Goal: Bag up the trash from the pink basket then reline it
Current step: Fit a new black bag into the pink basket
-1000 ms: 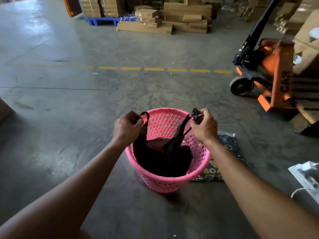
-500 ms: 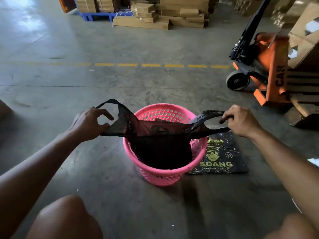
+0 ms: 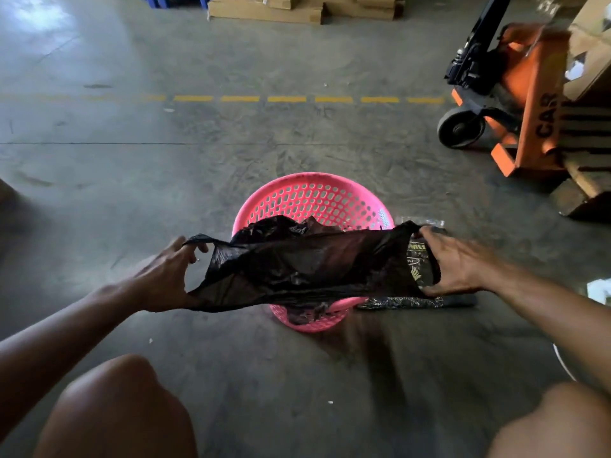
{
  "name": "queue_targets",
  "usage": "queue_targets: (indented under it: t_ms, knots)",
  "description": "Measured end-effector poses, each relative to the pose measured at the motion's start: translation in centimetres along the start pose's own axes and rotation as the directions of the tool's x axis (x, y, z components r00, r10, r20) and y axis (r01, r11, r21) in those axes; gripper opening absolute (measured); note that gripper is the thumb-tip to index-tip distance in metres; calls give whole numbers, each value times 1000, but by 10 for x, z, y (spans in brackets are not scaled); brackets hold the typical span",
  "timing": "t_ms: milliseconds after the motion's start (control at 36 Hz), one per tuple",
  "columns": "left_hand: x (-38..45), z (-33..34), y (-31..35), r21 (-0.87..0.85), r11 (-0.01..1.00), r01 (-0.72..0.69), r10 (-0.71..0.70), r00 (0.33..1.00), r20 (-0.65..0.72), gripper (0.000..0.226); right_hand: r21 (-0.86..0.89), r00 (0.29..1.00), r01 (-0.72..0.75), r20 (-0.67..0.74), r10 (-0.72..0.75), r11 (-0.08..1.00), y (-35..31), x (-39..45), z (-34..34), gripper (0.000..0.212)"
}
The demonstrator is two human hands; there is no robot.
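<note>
head view: the black bag (image 3: 297, 269) is gripped at nine o'clock by the left hand (image 3: 165, 279) and at three by the right hand (image 3: 459, 262), stretched over the pink basket (image 3: 317, 200), likely for tying

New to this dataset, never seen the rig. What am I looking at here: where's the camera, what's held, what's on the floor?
There is no robot. The single picture comes from a wide-angle camera on a person's head, looking down at bare arms and knees. The left hand and right hand each grip a handle of a black bag, stretched wide over a pink basket standing on the concrete floor. A pack of black bags lies right of the basket. An orange pallet jack and cardboard boxes sit further back.
</note>
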State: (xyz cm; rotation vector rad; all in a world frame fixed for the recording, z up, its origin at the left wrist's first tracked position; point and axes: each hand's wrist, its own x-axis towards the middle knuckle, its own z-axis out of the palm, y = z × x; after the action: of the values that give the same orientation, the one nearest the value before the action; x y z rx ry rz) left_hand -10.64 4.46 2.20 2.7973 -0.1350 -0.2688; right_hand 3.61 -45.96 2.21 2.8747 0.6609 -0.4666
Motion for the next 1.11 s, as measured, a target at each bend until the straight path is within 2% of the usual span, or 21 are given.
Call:
queue_targets:
  t_ms: [83, 139, 250, 306, 389, 500, 556, 611, 694, 750, 806, 833, 917, 1000, 1056, 1111]
  knots:
    - [6, 18, -11, 29, 999, -16, 18, 999, -43, 81, -68, 1000, 7, 2, -7, 998, -6, -1, 11, 133]
    - [9, 27, -17, 55, 998, -26, 28, 999, -26, 92, -86, 994, 62, -88, -70, 994, -7, 1, 14, 130]
    - [10, 25, -8, 210, 974, -82, 85, 996, -5, 120, -114, 930, 220, -275, -243, 969, -2, 6, 17, 101]
    - [4, 23, -4, 232, 964, -127, 137, 990, -27, 117, -136, 924, 230, -282, -260, 964, 5, 3, 19, 102]
    - [-6, 21, -6, 182, 969, -167, 179, 982, -55, 108, -185, 927, 177, -298, -227, 967, 17, -2, 24, 114]
    - [-10, 20, -3, 152, 968, -199, 208, 977, -47, 108, -234, 912, 171, -330, -243, 957, 19, -4, 30, 115]
    - [-6, 26, -6, 132, 973, -188, 195, 980, -49, 103, -203, 922, 171, -313, -230, 964, 19, 0, 36, 112]
    - [4, 33, -17, 49, 989, -136, 139, 989, -58, 94, -126, 953, 106, -271, -137, 986, 20, 9, 41, 110]
    - [31, 39, -34, -94, 995, -20, 12, 996, -87, 89, 193, 989, 30, -151, -1, 981, 22, 35, 43, 96]
    - [52, 36, -36, -157, 987, 41, -54, 995, -85, 86, 432, 991, 26, -129, 33, 902, 21, 60, 37, 63]
    - [76, 32, -38, -246, 966, 76, -97, 993, -73, 72, 612, 984, -29, -122, 130, 791, 19, 87, 26, 22]
    - [87, 29, -38, -299, 949, 103, -122, 991, -47, 66, 695, 979, -54, -104, 174, 717, 16, 98, 19, 12]
    - [108, 11, -33, -539, 812, 223, -184, 975, 127, 74, 898, 957, -111, -20, 291, 425, 9, 123, 2, 21]
    - [112, -10, -32, -737, 527, 423, -195, 904, 379, 44, 972, 917, -108, 16, 399, 210, 6, 132, -11, 15]
    - [109, -22, -37, -762, 431, 483, -197, 875, 443, 52, 989, 909, -90, 34, 415, 115, 5, 133, -19, 14]
    - [103, -34, -42, -776, 387, 498, -211, 867, 451, 57, 994, 900, -51, 4, 436, 96, 5, 131, -27, 12]
